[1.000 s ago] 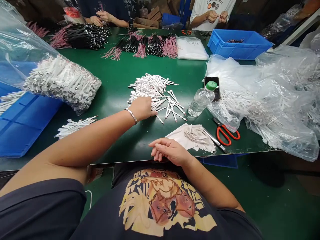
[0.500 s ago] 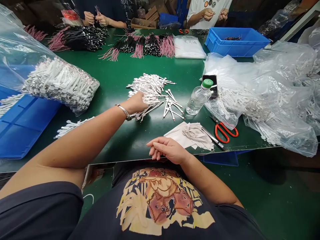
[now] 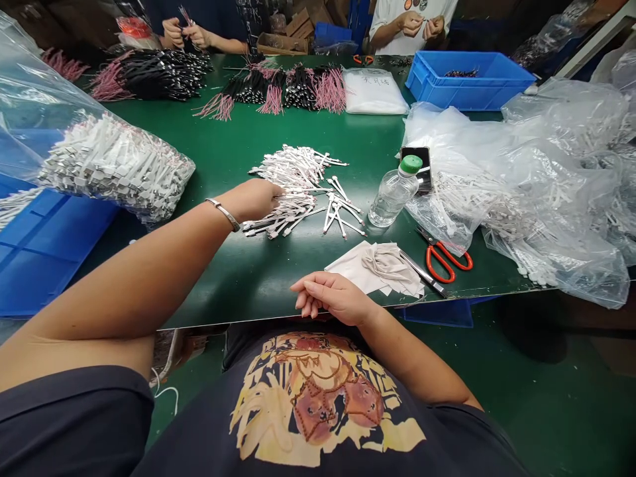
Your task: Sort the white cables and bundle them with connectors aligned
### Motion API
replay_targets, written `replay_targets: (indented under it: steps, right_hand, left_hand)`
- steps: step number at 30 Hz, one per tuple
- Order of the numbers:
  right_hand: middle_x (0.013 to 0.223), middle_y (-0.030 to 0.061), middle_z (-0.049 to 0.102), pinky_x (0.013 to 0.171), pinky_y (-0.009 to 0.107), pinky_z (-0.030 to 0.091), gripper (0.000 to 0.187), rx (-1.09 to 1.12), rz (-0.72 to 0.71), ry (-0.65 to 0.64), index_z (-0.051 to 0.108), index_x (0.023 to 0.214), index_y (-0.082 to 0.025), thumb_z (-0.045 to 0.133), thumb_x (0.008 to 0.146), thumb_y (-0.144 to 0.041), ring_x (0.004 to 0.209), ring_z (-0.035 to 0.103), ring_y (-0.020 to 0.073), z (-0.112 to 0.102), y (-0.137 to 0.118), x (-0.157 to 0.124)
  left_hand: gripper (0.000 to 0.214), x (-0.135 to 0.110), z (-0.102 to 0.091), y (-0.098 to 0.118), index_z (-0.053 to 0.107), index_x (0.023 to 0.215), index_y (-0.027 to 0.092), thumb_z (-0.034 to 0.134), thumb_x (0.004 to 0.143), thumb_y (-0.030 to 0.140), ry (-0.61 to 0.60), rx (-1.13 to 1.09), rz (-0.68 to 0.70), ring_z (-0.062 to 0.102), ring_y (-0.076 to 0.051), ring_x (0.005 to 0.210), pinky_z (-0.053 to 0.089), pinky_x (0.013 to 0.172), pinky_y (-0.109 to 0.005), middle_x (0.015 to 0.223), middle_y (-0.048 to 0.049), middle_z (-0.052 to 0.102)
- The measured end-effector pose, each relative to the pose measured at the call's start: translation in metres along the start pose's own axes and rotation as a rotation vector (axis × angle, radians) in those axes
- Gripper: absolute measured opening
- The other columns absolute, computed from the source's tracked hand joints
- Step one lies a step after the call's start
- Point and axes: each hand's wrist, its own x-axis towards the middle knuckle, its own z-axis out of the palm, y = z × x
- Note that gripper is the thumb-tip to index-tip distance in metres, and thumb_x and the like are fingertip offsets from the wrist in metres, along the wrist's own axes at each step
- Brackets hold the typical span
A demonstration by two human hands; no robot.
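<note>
My left hand (image 3: pixel 256 200), with a silver bangle at its wrist, reaches over the left edge of a pile of short white cable pieces (image 3: pixel 293 165). Its fingers are bent down against the pieces; the tips and anything between them are hidden. Near the table's front edge, my right hand (image 3: pixel 334 296) hovers with loosely bent fingers and holds nothing. A few separate white cable pieces (image 3: pixel 340 211) lie spread to the right of the pile. Beside my right hand are a pale folded cloth (image 3: pixel 390 265), metal tweezers (image 3: pixel 424 275) and red-handled scissors (image 3: pixel 444 258).
A green-capped bottle (image 3: pixel 392 197) stands before a phone (image 3: pixel 422 169). Clear bags (image 3: pixel 546 192) cover the right side; a filled bag (image 3: pixel 124 165) leans over a blue bin (image 3: pixel 59 245) at left. Black-and-pink wire bundles (image 3: pixel 163 74) lie at the back, where two people work near a blue crate (image 3: pixel 470 93).
My left hand has moved left along the pile, and some white pieces there have shifted left. The right hand stays in place.
</note>
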Motion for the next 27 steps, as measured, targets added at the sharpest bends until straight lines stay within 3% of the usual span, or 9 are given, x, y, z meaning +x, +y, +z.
replay_targets:
  steps: [5,13,19,27]
  right_hand:
    - [0.077,0.0022,0.065,0.053,0.017,0.046,0.036,-0.013,0.011,0.003,0.063,0.098,-0.015,0.060,0.082,-0.046,0.063,0.062,0.0083,0.000,0.001,0.000]
    - [0.078,0.0025,0.065,0.054,0.018,0.047,0.033,-0.016,0.005,-0.006,0.062,0.099,-0.015,0.058,0.084,-0.044,0.064,0.062,0.0083,-0.001,0.001,0.000]
    - [0.078,0.0023,0.065,0.053,0.017,0.047,0.031,-0.004,-0.006,-0.005,0.063,0.099,-0.015,0.058,0.085,-0.043,0.063,0.063,0.0079,-0.001,0.001,0.000]
    - [0.076,0.0023,0.065,0.054,0.017,0.047,0.032,-0.008,-0.011,0.010,0.063,0.098,-0.014,0.059,0.084,-0.042,0.063,0.063,0.0080,0.001,0.000,0.000]
  left_hand:
    - [0.041,-0.002,-0.003,-0.004,0.062,0.114,0.019,0.045,0.080,0.035,0.000,-0.066,-0.010,0.061,-0.020,0.088,0.041,0.071,-0.025,0.103,-0.0075,0.069]
    - [0.037,-0.003,0.009,-0.003,0.060,0.107,0.018,0.042,0.079,0.035,-0.020,-0.102,-0.056,0.060,-0.022,0.083,0.043,0.070,-0.028,0.096,-0.0089,0.067]
    - [0.036,-0.008,0.013,0.000,0.061,0.101,0.019,0.048,0.076,0.042,-0.039,-0.066,0.012,0.060,-0.022,0.080,0.042,0.065,-0.028,0.091,-0.0081,0.067]
    - [0.021,-0.007,0.026,0.010,0.063,0.087,0.014,0.051,0.072,0.021,0.071,0.086,0.092,0.060,-0.026,0.086,0.042,0.072,-0.031,0.089,-0.0148,0.066]
